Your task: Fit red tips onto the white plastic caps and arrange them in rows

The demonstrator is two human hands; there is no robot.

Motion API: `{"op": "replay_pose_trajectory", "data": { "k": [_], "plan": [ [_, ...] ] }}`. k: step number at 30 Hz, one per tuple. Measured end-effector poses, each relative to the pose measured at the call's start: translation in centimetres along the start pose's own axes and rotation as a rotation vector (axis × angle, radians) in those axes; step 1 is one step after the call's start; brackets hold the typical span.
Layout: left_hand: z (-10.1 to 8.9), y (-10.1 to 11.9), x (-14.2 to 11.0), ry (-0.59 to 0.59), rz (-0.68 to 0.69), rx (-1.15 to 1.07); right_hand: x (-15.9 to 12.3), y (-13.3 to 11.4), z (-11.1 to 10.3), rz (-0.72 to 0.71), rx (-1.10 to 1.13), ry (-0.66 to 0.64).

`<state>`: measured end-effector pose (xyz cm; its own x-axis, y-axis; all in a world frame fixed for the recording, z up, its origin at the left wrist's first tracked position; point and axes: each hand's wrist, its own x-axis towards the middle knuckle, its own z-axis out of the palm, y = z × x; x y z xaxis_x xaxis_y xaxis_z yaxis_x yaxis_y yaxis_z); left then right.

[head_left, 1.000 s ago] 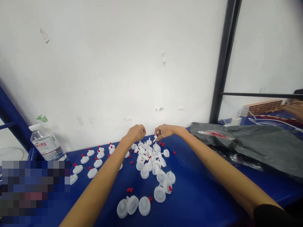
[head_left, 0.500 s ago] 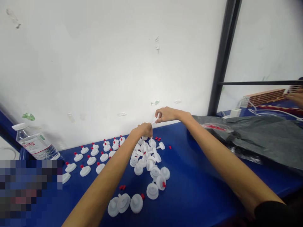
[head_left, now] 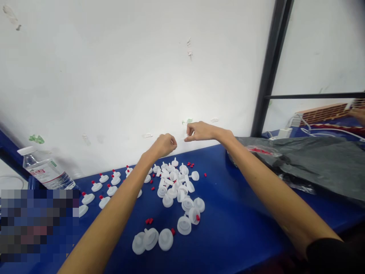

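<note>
Above the pile, near the wall, my left hand [head_left: 166, 144] has its fingertips pinched together; whatever they hold, if anything, is too small to tell. My right hand [head_left: 199, 131] is just to its right, thumb and fingers closed on a small whitish piece [head_left: 184, 138] that blurs against the wall. Below both hands lies a loose pile of white plastic nozzle caps [head_left: 173, 175], some upturned, with small red tips [head_left: 191, 164] scattered round it. At left, partly behind my left forearm, stand rows of white caps with red tips on their spouts [head_left: 97, 186].
A clear plastic bottle [head_left: 49, 170] leans at the left of the blue table [head_left: 228, 228]. Grey plastic sheeting [head_left: 322, 160] covers the right side, by a black metal post [head_left: 268, 72]. Several caps [head_left: 165, 239] lie near the front. A co-worker's hand [head_left: 357, 114] shows at far right.
My left hand has lifted off the pile and moved left, uncovering more caps and red tips. My right hand stays near the wall, slightly higher, still pinching.
</note>
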<state>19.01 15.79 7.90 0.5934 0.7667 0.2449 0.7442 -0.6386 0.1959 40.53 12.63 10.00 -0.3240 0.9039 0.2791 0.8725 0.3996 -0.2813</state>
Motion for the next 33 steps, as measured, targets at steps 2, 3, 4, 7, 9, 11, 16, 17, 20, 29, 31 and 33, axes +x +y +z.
{"op": "replay_pose_trajectory", "data": {
  "k": [2, 3, 4, 7, 9, 11, 16, 17, 20, 29, 31, 33],
  "plan": [
    [-1.8, -0.6, -2.1, 0.085, 0.007, -0.020, -0.1, -0.8, -0.1, -0.041, 0.050, 0.029],
    [-2.5, -0.9, -3.3, 0.121, 0.014, -0.040, -0.1, -1.5, -0.1, -0.071, 0.083, 0.039],
    [-3.1, -1.1, -4.6, 0.167, 0.026, -0.090, -0.2, -2.2, 0.0, -0.103, 0.120, 0.050],
    [-3.7, -1.8, -8.3, 0.223, -0.016, -0.250, -0.1, -4.7, 0.9, -0.203, 0.219, 0.073],
    [-3.5, -2.2, -10.1, 0.239, -0.082, -0.348, -0.1, -6.5, 1.7, -0.269, 0.250, 0.062],
    [-3.0, -2.7, -11.3, 0.242, -0.131, -0.436, -0.1, -8.1, 2.6, -0.320, 0.251, 0.067],
    [-2.2, -3.7, -12.5, 0.298, -0.135, -0.517, -0.2, -10.0, 4.0, -0.349, 0.242, 0.103],
    [-2.2, -3.9, -12.7, 0.320, -0.131, -0.524, -0.3, -10.1, 4.1, -0.337, 0.243, 0.107],
    [-2.4, -4.6, -13.1, 0.364, -0.178, -0.555, -0.3, -10.0, 4.2, -0.304, 0.272, 0.078],
    [-2.3, -5.3, -13.6, 0.273, -0.228, -0.683, -0.4, -10.7, 5.4, -0.338, 0.373, 0.018],
    [-2.2, -5.2, -13.7, 0.243, -0.231, -0.703, -0.4, -10.7, 5.6, -0.348, 0.379, 0.016],
    [-2.2, -5.2, -13.7, 0.227, -0.233, -0.719, -0.4, -10.7, 5.6, -0.351, 0.391, 0.022]
  ]
}}
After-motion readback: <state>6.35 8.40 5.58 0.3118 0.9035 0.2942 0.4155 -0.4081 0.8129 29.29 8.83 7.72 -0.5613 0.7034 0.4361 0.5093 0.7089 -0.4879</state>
